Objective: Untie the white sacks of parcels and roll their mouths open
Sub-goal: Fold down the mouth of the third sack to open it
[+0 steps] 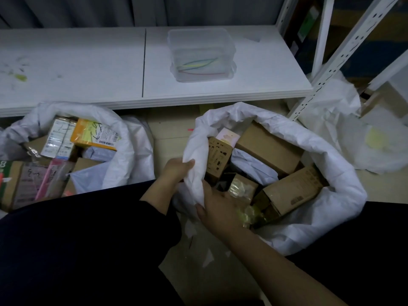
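The right sack [344, 195] sits on the floor, mouth open. Left hand [177, 170] and right hand [217, 208] both hold its near-left rim, fingers [190, 162] curled round the fold, which runs near-to-far between them.

Quantities in view:
White sacks of parcels, two: left sack [123, 138] at 9 o'clock, right sack [320, 168] at 3 o'clock.
Hands, two: left hand [176, 168] and right hand [220, 208], near centre.
Clear plastic container [201, 40], one, at 12 o'clock.
Brown cartons [269, 149] in the right sack: at least four.
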